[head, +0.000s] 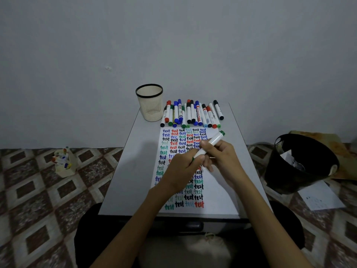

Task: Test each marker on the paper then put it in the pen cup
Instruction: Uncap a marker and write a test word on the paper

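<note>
From the head view, the green marker (209, 145) was held slantwise above the paper (218, 186), its green end plug pointing up and away. The right hand (222, 159) was curled round the white barrel, and the left hand (179, 171) pinched the lower end, where the cap or tip was hidden by its fingers. The marker looked light, stiff and smooth-sided, so mid-barrel seemed the surest grip; a straight pull would probably free the cap. The paper was thin and loose, likely to slide unless pressed down. Its right margin lay unwritten. The pen cup (149, 102) stood upright at the table's (131, 171) far left corner, mouth open, just beside the row of markers (193, 115), which could roll if brushed. The table edges were close on both sides, so a dropped marker would probably reach the floor.
</note>
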Available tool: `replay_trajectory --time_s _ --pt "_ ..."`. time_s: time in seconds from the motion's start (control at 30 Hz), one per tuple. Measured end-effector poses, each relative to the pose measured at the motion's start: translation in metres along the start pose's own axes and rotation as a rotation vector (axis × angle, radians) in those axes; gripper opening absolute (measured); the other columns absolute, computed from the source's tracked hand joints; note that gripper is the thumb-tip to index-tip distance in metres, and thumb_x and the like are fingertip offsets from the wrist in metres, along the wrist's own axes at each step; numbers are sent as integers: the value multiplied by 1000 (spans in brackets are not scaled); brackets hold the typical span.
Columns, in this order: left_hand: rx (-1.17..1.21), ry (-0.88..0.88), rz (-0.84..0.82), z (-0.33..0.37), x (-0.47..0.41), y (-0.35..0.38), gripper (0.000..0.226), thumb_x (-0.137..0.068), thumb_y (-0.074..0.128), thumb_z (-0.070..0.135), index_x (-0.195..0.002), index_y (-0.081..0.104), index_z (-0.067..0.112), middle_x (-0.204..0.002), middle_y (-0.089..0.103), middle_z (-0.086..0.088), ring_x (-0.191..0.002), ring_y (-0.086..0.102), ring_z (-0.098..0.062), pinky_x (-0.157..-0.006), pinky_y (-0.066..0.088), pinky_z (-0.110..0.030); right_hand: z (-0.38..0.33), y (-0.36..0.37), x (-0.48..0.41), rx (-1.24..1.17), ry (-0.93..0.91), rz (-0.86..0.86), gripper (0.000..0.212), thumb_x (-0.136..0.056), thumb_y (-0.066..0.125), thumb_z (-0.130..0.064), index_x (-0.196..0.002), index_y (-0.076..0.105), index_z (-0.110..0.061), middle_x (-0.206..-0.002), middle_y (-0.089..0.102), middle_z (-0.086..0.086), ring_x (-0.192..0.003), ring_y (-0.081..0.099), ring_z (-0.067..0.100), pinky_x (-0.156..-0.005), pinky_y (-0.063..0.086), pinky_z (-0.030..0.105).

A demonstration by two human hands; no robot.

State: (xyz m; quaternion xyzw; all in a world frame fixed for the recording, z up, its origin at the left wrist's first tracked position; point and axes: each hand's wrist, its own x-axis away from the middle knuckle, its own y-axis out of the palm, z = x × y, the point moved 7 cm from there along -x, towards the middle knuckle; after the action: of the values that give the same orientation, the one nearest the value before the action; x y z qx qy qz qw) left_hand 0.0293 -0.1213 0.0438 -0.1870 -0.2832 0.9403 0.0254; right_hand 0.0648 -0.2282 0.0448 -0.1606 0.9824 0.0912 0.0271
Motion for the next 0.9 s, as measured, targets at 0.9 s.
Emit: replay_trajectory --time_s 0.9 --pt "-468 34 31 -75 31 -41 36 -95 35 38 -115 61 24 -119 55 8 -110 49 -10 -91 34 -32 34 -32 -15 10 -15 170 34 -76 75 3 -64 45 -9 -55 52 13 -40 46 21 -41 40 24"
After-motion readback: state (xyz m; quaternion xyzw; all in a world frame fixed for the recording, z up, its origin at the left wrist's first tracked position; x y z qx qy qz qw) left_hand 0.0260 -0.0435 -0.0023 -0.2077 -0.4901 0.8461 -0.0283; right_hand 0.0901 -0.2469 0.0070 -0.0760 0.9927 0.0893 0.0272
